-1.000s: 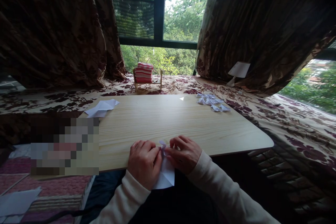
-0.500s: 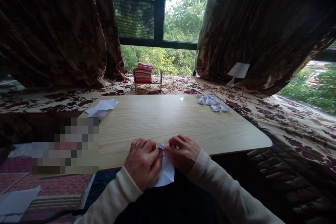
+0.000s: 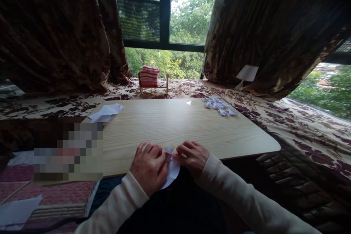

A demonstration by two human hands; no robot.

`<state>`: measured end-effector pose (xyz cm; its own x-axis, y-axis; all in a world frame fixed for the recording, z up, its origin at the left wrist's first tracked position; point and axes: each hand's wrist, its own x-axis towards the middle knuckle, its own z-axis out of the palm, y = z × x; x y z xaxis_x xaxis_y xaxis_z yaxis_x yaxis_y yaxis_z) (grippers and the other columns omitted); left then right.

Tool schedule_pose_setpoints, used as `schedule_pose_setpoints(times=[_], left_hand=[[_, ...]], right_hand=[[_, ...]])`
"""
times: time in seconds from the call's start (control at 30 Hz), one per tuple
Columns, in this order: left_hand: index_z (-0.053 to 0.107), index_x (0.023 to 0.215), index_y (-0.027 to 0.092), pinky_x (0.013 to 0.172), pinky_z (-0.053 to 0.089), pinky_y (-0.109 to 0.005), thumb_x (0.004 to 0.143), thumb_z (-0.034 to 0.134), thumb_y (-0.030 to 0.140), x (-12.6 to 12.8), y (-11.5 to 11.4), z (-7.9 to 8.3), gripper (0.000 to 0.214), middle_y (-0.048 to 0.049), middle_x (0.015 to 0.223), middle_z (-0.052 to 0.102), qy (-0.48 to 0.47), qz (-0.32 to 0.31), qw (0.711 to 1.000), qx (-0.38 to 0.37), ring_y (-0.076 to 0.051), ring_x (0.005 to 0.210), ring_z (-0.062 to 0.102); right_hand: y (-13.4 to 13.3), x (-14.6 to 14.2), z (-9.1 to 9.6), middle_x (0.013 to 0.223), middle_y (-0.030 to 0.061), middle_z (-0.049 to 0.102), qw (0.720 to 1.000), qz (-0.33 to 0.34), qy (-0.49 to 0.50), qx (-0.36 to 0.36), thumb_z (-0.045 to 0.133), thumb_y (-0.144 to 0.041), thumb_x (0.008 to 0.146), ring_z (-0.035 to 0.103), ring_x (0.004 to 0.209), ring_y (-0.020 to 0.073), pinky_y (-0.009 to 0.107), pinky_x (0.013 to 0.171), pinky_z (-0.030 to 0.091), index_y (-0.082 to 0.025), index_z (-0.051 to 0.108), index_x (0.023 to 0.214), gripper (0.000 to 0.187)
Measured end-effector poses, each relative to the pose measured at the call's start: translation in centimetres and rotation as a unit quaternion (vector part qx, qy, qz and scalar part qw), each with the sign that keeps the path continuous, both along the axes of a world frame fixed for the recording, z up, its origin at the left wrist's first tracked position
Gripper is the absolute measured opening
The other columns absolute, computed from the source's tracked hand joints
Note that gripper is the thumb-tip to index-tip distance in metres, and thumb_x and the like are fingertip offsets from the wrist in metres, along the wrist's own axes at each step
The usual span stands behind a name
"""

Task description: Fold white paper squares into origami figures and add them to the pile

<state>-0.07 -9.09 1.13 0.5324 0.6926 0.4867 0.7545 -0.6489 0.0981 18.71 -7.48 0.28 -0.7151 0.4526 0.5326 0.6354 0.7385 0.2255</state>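
A creased sheet of white paper is held between both hands at the table's near edge. My left hand is closed on its left side, thumb pressed along the sheet. My right hand pinches the upper right side with curled fingers. Between the fingertips the paper's top end bends up in a small curl. Its lower part hangs past the table edge over my lap. How the paper is folded under the fingers is hidden.
On the wooden table, folded white paper pieces gather at the far right. White sheets lie at the far left, and a small white triangle at the back. Behind stand a rack of pink cloths and a small lamp.
The paper's lower part has curved and drawn up a little, and its lower right corner no longer shows as a point. Both hands stay almost in place, still gripping it.
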Motion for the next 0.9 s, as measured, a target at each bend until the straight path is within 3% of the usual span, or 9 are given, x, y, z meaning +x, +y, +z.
schedule_pose_setpoints(times=[0.17, 0.4, 0.7, 0.9], left_hand=[[0.062, 0.081, 0.021, 0.091, 0.026, -0.048, 0.079, 0.044, 0.025, 0.1, 0.0, 0.1, 0.018, -0.0042, 0.084, 0.058, 0.011, 0.0, 1.0, 0.001, -0.021, 0.086, 0.049], [0.062, 0.086, 0.019, 0.092, 0.027, -0.048, 0.079, 0.045, 0.023, 0.0, -0.2, -0.1, 0.019, -0.0058, 0.084, 0.059, -0.007, -0.004, 1.0, 0.017, -0.021, 0.086, 0.05], [0.06, 0.099, 0.023, 0.096, 0.024, -0.048, 0.078, 0.044, 0.02, -3.6, -2.1, -0.5, 0.026, -0.0044, 0.095, 0.061, -0.06, -0.019, 0.998, 0.019, -0.021, 0.092, 0.051], [0.057, 0.108, 0.022, 0.095, 0.025, -0.048, 0.078, 0.041, 0.02, -2.0, -1.7, -0.3, 0.034, -0.0065, 0.098, 0.06, -0.077, -0.009, 0.997, -0.005, -0.022, 0.095, 0.05]], right_hand=[[1.3, -0.8, 0.2, 0.072, 0.0032, 0.056, 1.0, -0.016, -0.008, 0.015, 0.051, -0.018, 0.079, 0.041, 0.071, 0.0168, 0.03, 0.054, 0.027, -0.019, 0.061, 0.071, 0.013], [-0.2, 0.0, 0.5, 0.072, 0.004, 0.055, 1.0, 0.018, -0.009, 0.008, 0.049, -0.016, 0.08, 0.041, 0.07, 0.0164, 0.03, 0.055, 0.028, -0.017, 0.061, 0.083, 0.013], [-0.3, 0.0, 0.7, 0.072, 0.0045, 0.055, 0.999, 0.022, -0.001, -0.03, 0.046, -0.016, 0.081, 0.042, 0.069, 0.0158, 0.029, 0.057, 0.032, -0.018, 0.062, 0.084, 0.016], [-0.3, 0.0, 0.8, 0.072, 0.0044, 0.055, 0.999, 0.027, -0.007, -0.037, 0.048, -0.015, 0.08, 0.042, 0.069, 0.0156, 0.029, 0.057, 0.032, -0.016, 0.061, 0.081, 0.013]])
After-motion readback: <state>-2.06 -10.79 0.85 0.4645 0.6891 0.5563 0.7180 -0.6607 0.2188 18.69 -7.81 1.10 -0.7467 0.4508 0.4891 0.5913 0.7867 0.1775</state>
